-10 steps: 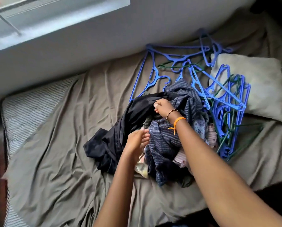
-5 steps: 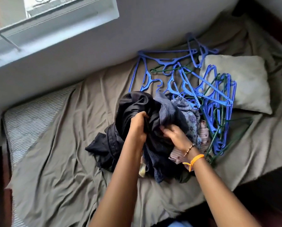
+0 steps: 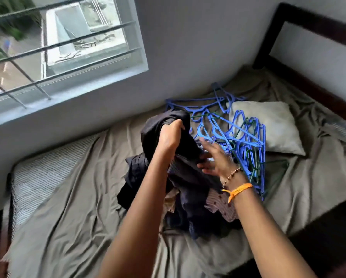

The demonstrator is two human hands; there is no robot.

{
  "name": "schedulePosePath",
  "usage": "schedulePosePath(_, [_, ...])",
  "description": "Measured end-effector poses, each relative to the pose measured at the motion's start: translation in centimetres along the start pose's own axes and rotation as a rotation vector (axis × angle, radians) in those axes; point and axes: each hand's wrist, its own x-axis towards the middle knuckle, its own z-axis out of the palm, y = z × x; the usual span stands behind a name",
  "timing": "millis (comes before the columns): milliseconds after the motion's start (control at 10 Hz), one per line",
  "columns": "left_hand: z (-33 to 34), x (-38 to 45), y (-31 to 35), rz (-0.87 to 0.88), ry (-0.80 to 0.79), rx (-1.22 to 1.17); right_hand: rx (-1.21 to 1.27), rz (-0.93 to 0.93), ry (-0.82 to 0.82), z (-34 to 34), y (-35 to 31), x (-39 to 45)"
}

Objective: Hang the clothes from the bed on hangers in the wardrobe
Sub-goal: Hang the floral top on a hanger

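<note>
Bed [image 3: 67, 217]; dark garment [image 3: 158, 125] in left hand [image 3: 169, 137], seemingly.

A single view is given, taken from a wide-angle camera worn on the head. The bed [image 3: 71, 207] is looked down on steeply from its near side, at close range, with both forearms entering from the bottom edge. The barred window [image 3: 63, 47] is caught at the upper left, the dark bed frame [image 3: 308, 25] at the upper right. Straight lines are bent near the edges.
</note>
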Motion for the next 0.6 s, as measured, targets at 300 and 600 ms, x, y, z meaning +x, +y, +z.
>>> schedulePosePath(300, [1.2,-3.6,8.4,0.265,-0.309,0.015,-0.422,-0.602,0.177,-0.5,-4.3,-1.2])
schedulePosePath(600, [-1.0,-5.5,11.5,0.484,-0.556,-0.075,-0.312,-0.841,0.446,-1.5,-17.2,-6.5])
